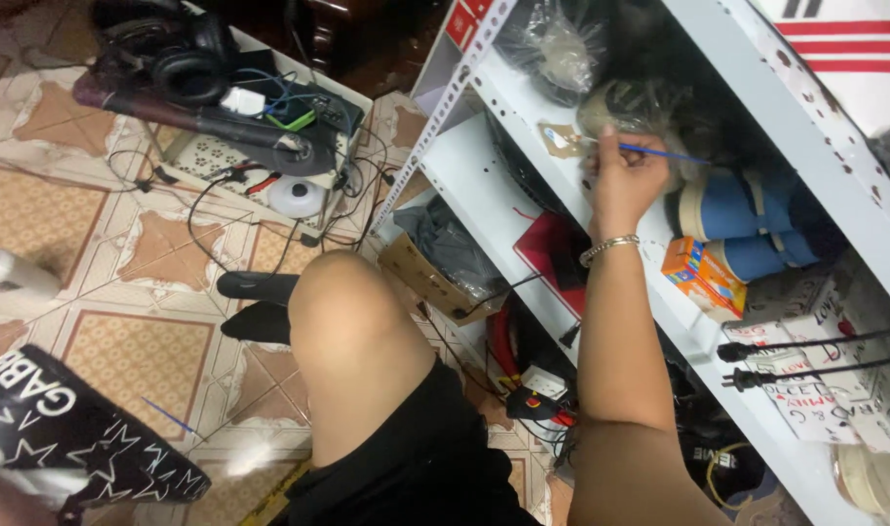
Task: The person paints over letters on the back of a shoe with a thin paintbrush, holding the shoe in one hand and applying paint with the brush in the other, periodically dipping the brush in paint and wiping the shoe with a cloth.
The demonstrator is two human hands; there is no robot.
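Blue paintbrush [659,153] in right hand [622,185], arm outstretched, grip seemingly pinched

Right hand [620,180] raised, arm outstretched, fingers pinched closed, bare knee bent, left hand unseen

The right hand [620,185] shows only its back, so the fingers' grip on the thin blue-handled paintbrush [659,153] is hidden. The brush tip at 9 o'clock is too small to make out. At 7 o'clock a pale, blurred shape [26,484] runs off the bottom edge; whether it is the left hand cannot be told. The white metal shelf [523,107] is cut off at 3 o'clock. Dark bundles [649,58] at 12 o'clock stay unreadable in shadow.
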